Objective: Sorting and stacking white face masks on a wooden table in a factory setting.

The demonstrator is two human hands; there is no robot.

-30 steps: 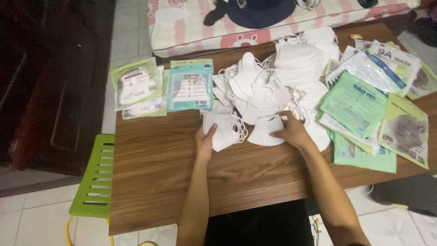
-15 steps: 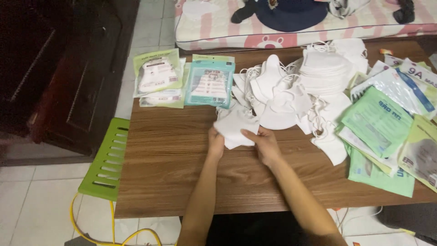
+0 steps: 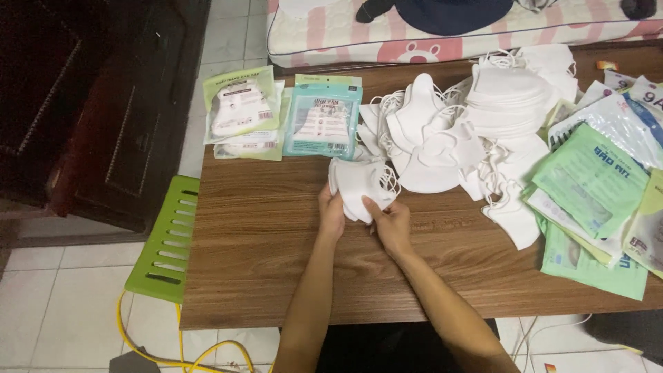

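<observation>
Both hands meet over the middle of the wooden table (image 3: pixel 276 228): the left hand (image 3: pixel 333 215) and the right hand (image 3: pixel 391 224) are each closed on a small stack of white face masks (image 3: pixel 360 185), held just above the tabletop near the person. Behind it, a loose heap of white masks (image 3: pixel 476 124) spreads toward the far edge. Teal and green mask packets (image 3: pixel 324 117) lie to the left, green pouches (image 3: pixel 594 179) to the right. A green plastic stool (image 3: pixel 166 242) stands beside the table.
</observation>
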